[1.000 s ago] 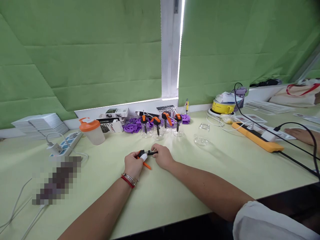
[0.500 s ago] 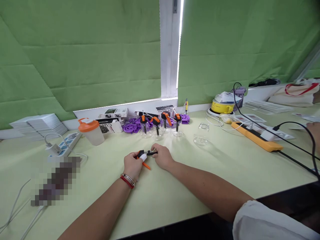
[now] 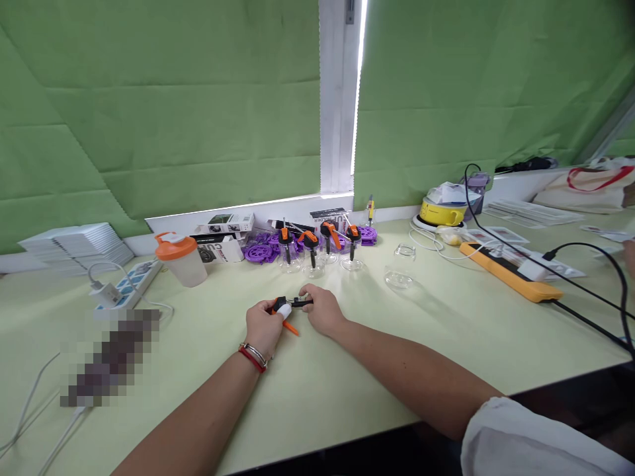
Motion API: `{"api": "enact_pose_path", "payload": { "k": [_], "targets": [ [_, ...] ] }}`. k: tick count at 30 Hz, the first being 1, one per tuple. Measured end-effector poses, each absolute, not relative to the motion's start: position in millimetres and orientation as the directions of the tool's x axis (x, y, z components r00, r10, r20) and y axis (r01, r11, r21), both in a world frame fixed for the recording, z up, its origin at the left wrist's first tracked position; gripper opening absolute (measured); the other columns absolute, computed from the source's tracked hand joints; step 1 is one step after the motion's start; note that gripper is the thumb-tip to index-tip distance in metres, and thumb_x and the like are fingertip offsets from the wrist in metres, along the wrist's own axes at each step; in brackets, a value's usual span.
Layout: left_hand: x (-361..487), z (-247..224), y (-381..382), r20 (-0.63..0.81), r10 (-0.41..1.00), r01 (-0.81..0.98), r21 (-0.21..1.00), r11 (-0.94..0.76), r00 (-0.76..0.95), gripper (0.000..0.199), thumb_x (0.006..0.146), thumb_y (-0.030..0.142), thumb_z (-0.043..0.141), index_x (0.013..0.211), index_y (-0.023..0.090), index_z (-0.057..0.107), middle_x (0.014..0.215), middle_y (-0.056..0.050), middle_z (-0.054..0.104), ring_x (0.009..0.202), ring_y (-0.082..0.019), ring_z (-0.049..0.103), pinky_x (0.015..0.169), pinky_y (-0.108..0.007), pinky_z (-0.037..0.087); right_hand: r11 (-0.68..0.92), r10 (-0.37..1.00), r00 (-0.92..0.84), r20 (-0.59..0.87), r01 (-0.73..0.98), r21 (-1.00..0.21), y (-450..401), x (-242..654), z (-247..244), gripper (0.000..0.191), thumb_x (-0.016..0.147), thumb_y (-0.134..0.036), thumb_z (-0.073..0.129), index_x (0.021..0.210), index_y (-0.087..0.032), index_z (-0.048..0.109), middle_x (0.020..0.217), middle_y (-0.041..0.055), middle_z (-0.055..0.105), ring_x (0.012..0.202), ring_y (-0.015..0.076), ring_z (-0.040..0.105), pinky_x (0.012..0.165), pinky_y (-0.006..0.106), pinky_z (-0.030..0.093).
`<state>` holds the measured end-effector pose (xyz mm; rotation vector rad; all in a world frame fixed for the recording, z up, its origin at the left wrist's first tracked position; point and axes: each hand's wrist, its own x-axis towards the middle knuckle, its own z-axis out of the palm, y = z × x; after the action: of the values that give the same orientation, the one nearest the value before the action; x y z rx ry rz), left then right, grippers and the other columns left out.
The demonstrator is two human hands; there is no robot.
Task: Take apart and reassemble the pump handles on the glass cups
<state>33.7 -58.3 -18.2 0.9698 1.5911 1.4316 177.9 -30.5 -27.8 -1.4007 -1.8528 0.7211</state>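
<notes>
Near the middle of the table I hold a small black-and-orange piece [image 3: 280, 305] that looks like a lever-topped head. My left hand [image 3: 262, 328] is closed around its black end, the thumb pressed on top. An orange lever [image 3: 291, 328] sticks out below that thumb. From the right, my right hand [image 3: 322, 311] pinches a slim black part [image 3: 306, 303] in line with it. Exactly how the two parts meet is too small to tell. Beyond my hands stand several clear vessels [image 3: 313, 268] with similar black-and-orange heads.
At the back lie purple wheel-like pieces [image 3: 260, 252] and boxes [image 3: 221, 249]. A shaker bottle [image 3: 182, 259] stands left, beside a power strip [image 3: 131, 285]. To the right are clear pieces [image 3: 399, 280], an orange power strip [image 3: 510, 272], cables and a yellow pot [image 3: 443, 210].
My hands and the piece in them stay almost exactly in place. At the far right edge, another person's hand has moved mostly out of view.
</notes>
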Motion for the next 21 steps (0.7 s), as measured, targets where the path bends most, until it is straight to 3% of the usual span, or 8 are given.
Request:
{"api": "enact_pose_path", "payload": {
  "k": [21],
  "targets": [
    [32.8, -15.0, -60.9, -0.055, 0.916, 0.070, 0.993, 0.090, -0.397, 0.038, 0.049, 0.027, 0.080, 0.083, 0.012, 0.071, 0.075, -0.006, 0.068, 0.066, -0.017, 0.059, 0.063, -0.028, 0.045, 0.267, 0.963, -0.187, 0.192, 0.600, -0.754, -29.7, 178.7, -24.4, 0.028, 0.069, -0.006, 0.060, 0.090, -0.024, 0.064, 0.079, -0.0015, 0.063, 0.072, 0.0137, 0.056, 0.063, 0.023, 0.036]
  ]
}}
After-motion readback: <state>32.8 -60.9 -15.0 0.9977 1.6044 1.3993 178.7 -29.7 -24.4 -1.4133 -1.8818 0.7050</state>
